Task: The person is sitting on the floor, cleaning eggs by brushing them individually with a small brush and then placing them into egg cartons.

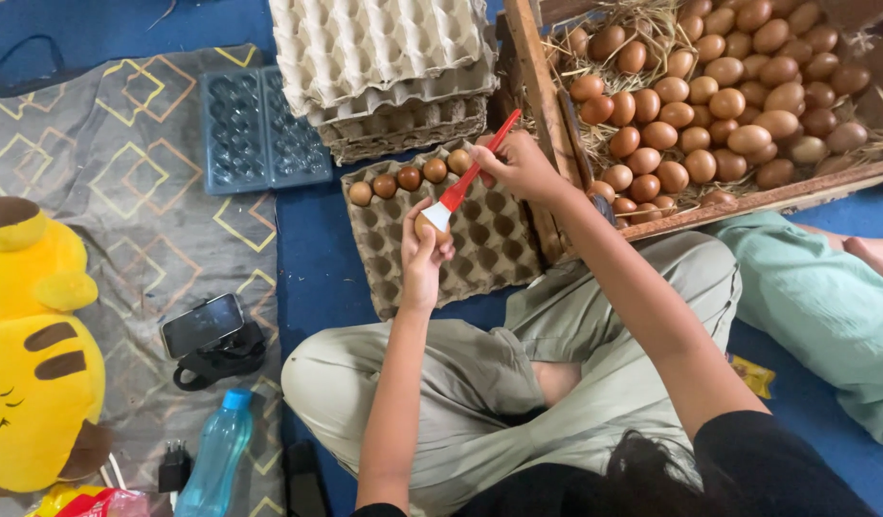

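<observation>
Head view: left hand [424, 251] grips egg [428, 228], right hand [520, 165] pinches brush [470, 177] (egg tray [480, 239] beneath).

Egg [428, 230] mostly hidden inside left hand [422, 258] grip; only a bit of shell shows. Brush [465, 177] handle end partly covered by right hand [523, 168] fingers. Wooden crate [547, 115] cut off at top and right edges. Yellow plush toy [30, 354] cut by left edge, blue bottle [212, 460] by bottom edge. Phone [202, 324] screen too small to read. Stacked trays [384, 57] cut at top.
</observation>
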